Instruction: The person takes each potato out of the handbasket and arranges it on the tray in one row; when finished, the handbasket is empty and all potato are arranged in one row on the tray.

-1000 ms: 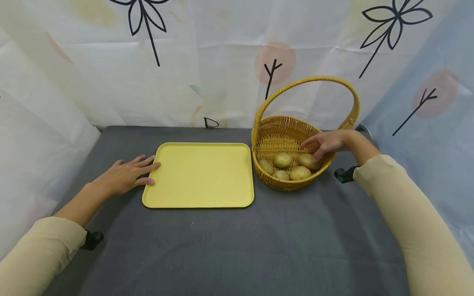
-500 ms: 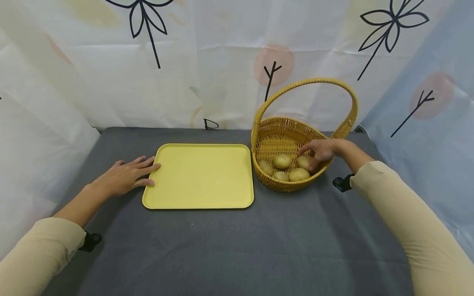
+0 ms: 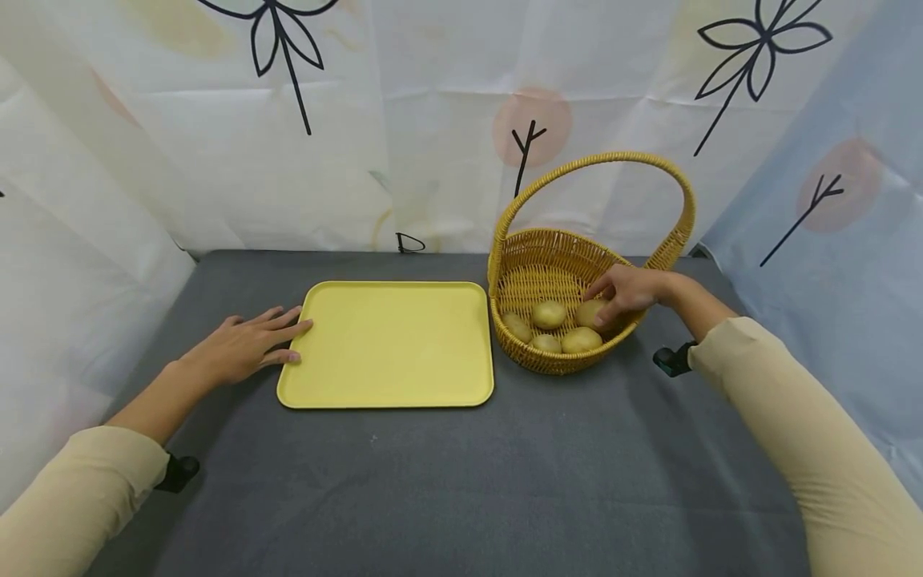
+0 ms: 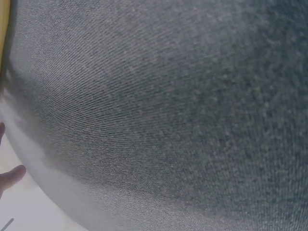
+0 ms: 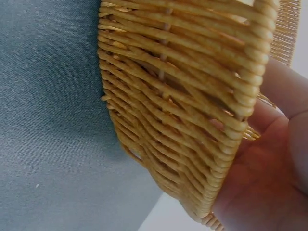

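We mark the left hand (image 3: 238, 349) as spread: fingers straight and apart, tips and thumb laid over the edge of the yellow tray (image 3: 392, 344), which stretches away to that hand's right. We get little more from its wrist view, just a fingertip (image 4: 12, 177) and a yellow sliver at the border.

We put the right hand (image 3: 634, 288) inside the wicker basket (image 3: 546, 247), reaching over the rim, its fingers and thumb bent round a potato (image 3: 590, 312) directly beneath them. We cannot tell how firm that hold is (basket wall hides the fingertips in the right wrist view, where we see mostly palm).

We count four other potatoes (image 3: 550, 314) lying loose in the basket, to the left of the right hand and nearer the person than it. The arched handle (image 3: 602, 157) rises beyond the right hand, one end coming down just behind it.

We have both hands above a dark grey surface (image 3: 461, 481), tray and basket side by side between the two wrists.
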`<state>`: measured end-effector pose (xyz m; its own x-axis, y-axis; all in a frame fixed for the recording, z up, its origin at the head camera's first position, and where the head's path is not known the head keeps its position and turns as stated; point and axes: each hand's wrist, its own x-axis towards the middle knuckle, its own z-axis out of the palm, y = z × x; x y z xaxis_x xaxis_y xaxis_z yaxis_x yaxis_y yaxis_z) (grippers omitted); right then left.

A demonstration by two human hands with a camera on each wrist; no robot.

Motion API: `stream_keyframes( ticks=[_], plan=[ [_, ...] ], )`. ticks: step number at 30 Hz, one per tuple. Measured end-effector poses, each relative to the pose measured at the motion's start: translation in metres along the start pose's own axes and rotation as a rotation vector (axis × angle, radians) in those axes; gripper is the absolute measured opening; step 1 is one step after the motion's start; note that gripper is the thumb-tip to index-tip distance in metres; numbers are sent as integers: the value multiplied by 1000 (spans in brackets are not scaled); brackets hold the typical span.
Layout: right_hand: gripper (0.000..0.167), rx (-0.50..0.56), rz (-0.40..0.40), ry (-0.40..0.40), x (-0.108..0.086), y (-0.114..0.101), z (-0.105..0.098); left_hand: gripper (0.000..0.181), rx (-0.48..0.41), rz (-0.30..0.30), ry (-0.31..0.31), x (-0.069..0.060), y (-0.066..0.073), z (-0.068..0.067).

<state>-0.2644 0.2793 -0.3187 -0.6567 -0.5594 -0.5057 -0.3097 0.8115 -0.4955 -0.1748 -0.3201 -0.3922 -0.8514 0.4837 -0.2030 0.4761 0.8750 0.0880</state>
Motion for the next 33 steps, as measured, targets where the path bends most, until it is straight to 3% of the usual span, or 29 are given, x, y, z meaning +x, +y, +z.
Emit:
stream_keyframes(
  ticks=[9,16,24,33],
  plan=[
    [58,-29,-63,59,-4,0,0,68,-18,13,-1,-1,-1,2],
    [62,20,-129,148,-21,-18,-3,70,-79,41,7,-3,-2,6],
    [59,28,-282,223,-28,-52,5,70,-65,40,7,-1,0,2],
    [56,27,-465,207,-1,-111,34,67,-49,47,-4,0,-4,-2]
  ],
)
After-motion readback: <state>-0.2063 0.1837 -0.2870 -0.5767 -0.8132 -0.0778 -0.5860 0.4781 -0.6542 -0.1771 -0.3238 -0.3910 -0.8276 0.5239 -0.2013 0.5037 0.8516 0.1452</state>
